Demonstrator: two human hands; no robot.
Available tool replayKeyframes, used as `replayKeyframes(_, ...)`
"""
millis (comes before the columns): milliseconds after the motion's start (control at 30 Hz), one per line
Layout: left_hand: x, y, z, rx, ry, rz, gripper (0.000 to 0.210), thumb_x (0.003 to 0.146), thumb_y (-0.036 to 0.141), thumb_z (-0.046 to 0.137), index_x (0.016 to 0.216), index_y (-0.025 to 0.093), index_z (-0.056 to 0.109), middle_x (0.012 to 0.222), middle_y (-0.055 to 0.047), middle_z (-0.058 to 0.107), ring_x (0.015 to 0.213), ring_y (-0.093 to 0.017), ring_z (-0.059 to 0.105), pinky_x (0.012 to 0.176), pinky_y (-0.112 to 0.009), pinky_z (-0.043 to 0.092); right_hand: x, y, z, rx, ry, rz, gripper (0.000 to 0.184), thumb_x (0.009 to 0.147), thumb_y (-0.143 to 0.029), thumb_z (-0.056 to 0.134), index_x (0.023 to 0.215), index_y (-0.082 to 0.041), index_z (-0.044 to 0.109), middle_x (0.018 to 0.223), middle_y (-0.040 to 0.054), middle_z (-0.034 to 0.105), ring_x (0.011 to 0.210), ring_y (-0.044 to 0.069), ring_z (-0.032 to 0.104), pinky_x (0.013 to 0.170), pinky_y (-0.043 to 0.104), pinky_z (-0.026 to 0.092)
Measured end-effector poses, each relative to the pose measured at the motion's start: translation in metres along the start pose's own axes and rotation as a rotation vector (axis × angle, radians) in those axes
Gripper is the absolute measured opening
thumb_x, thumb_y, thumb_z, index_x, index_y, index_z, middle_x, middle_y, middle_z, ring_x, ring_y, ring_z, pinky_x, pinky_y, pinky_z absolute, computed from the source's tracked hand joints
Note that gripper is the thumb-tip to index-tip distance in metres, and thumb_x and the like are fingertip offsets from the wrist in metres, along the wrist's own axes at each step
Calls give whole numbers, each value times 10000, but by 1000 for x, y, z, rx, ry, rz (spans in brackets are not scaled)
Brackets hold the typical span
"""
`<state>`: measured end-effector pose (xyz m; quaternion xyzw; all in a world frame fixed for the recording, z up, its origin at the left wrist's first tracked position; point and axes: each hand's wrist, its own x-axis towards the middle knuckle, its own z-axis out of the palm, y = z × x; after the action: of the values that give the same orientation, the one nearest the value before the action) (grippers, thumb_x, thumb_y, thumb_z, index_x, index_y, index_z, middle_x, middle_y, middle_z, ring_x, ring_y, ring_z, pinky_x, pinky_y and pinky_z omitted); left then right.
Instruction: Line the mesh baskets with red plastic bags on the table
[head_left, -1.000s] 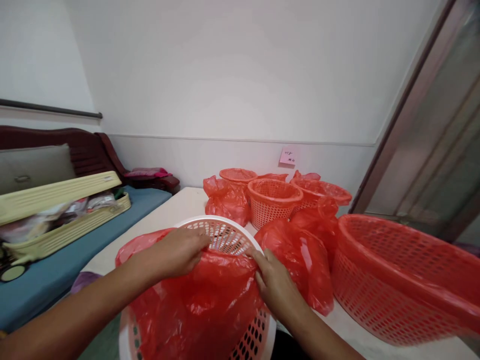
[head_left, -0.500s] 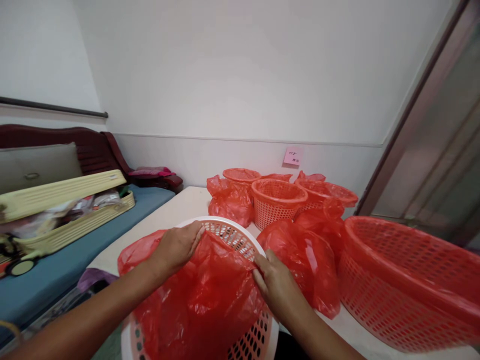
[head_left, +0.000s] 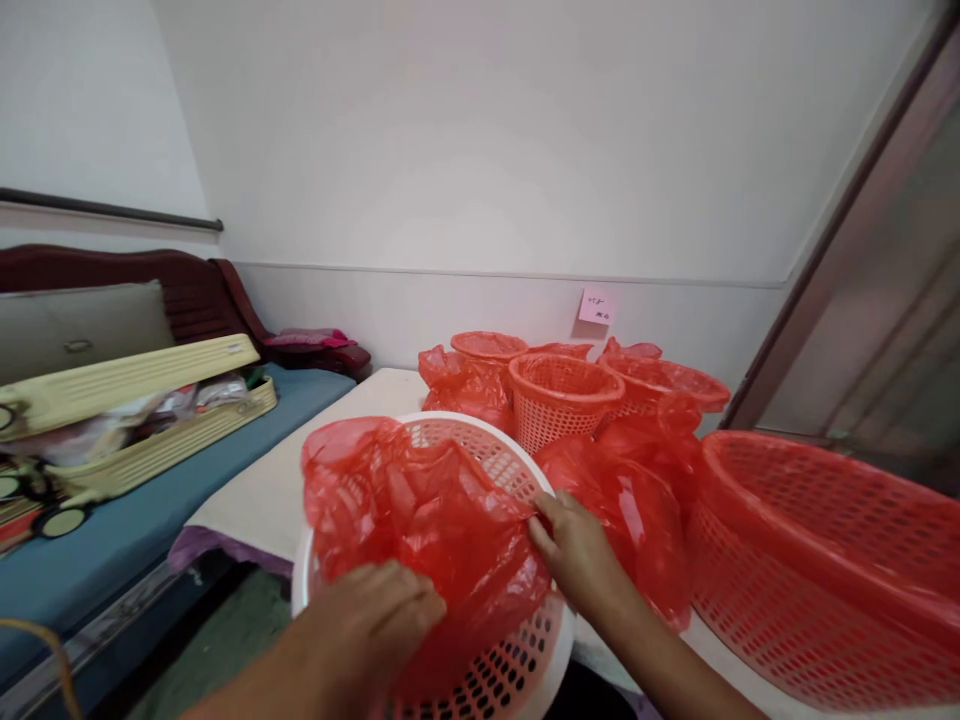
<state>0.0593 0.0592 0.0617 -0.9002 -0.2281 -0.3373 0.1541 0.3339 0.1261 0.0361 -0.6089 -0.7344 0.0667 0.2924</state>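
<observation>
Directly in front of the person, at the near edge of the worktop point(head_left: 360, 400), stands a round basket point(head_left: 480, 445) with a white rim and a pinkish perforated wall, and a red plastic bag point(head_left: 420, 510) is bunched over its mouth. The bag lies between the two hands. The left hand point(head_left: 375, 625) presses on the bag's near lower part with its fingers curled over the plastic, though whether it truly pinches the film cannot be told, since the fingertips are buried in the folds. The right hand point(head_left: 581, 550) sits at the basket's right rim, thumb and fingers closed on the bag's edge. Both hands touch the bag; the right one is nearer the rim, the left nearer the person's body. The bag's bulk heaps toward the left and far side of the basket, while the far right part of the rim is uncovered.

Just beside the right hand lies another crumpled red bag point(head_left: 630, 520), touching a large red basket point(head_left: 825, 560) that runs off the right edge. Farther back stand smaller red baskets point(head_left: 562, 395). The white-rimmed basket's base is cut off below, and its inside is mostly hidden by plastic.
</observation>
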Motion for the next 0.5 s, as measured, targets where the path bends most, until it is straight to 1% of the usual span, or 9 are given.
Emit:
replayKeyframes(33,-9,5,8,50,4,-5,322,904,450,481,1143,234,486,893,-29,721,709,-182,631,613,-321,453,3,3,-1,14,5,19,161,818,-244,383,710,-206,496,758,58,550,752,213,550,706,321,394)
replayKeyframes(67,-17,7,15,90,-33,3,278,891,392,505,1122,237,494,835,-8,715,640,-175,605,582,-326,421,7,6,-2,32,8,35,156,798,-252,387,671,-213,470,726,55,552,735,213,544,692,320,387)
replayKeyframes(133,-27,5,25,131,-137,-31,197,852,325,547,1027,237,526,752,18,681,590,-170,561,560,-331,363,12,9,-4,97,9,58,168,771,-279,395,614,-226,421,664,35,538,684,199,528,652,310,371)
replayKeyframes(200,-28,-1,28,135,-206,-48,54,837,274,560,857,235,528,701,23,631,595,-171,527,560,-335,312,16,12,-8,193,0,81,195,767,-319,399,593,-230,407,620,9,507,633,177,504,611,294,356)
replayKeyframes(233,-27,-5,27,133,-219,-52,68,840,222,547,787,231,507,693,20,607,604,-170,509,564,-336,289,17,12,-11,234,-10,97,211,768,-339,402,588,-230,408,604,-3,492,611,167,491,592,286,348)
replayKeyframes(267,-24,-8,27,135,-226,-49,125,844,162,526,744,225,485,695,15,587,615,-169,492,572,-338,270,19,13,-14,259,-23,108,223,767,-355,408,583,-230,413,593,-11,481,594,159,479,576,280,340)
replayKeyframes(333,-19,-12,26,137,-235,-41,177,853,85,479,733,216,474,714,5,560,636,-171,459,591,-339,247,20,14,-22,253,-38,114,234,757,-375,427,575,-228,425,582,-18,475,580,152,465,560,277,330)
replayKeyframes(433,-16,-14,29,107,-272,-86,169,873,89,455,759,210,485,766,-9,542,686,-175,438,618,-336,245,16,16,-35,203,-25,96,246,748,-397,445,570,-229,426,592,-14,479,595,160,471,574,288,337)
replayKeyframes(500,-18,-15,33,86,-300,-145,183,881,83,442,747,203,476,779,-10,524,709,-169,432,627,-328,247,11,17,-43,191,-5,94,256,757,-414,438,578,-232,424,612,-5,491,619,171,486,599,302,354)
